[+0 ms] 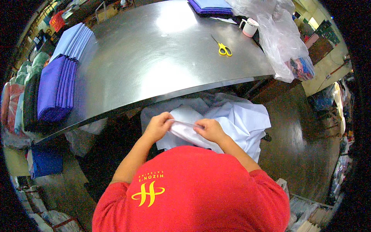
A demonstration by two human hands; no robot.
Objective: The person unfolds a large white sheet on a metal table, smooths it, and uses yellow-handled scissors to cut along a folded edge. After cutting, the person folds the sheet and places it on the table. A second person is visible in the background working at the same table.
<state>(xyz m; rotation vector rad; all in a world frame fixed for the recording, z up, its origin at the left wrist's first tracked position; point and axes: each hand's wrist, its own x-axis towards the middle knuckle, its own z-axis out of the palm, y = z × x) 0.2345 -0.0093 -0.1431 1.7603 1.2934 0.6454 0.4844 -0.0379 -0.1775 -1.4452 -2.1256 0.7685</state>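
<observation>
A large white cloth (247, 121) lies bunched below the near edge of the table, spreading out to the right of my hands. My left hand (159, 126) pinches one end of a folded edge of this cloth. A short way to the right, my right hand (210, 130) grips the same edge between thumb and fingers. The stretch of edge between both hands is drawn fairly straight. Beneath it the rest of the cloth hangs in loose folds, partly hidden by my red shirt.
Across the metal table (127, 65) lie yellow-handled scissors (224, 50), a white mug (249, 28) and clear plastic sheeting (272, 38). Folded light-blue cloths (73, 40) and purple cloths (58, 87) are stacked at the left. More folded purple cloth (210, 9) sits at the far edge.
</observation>
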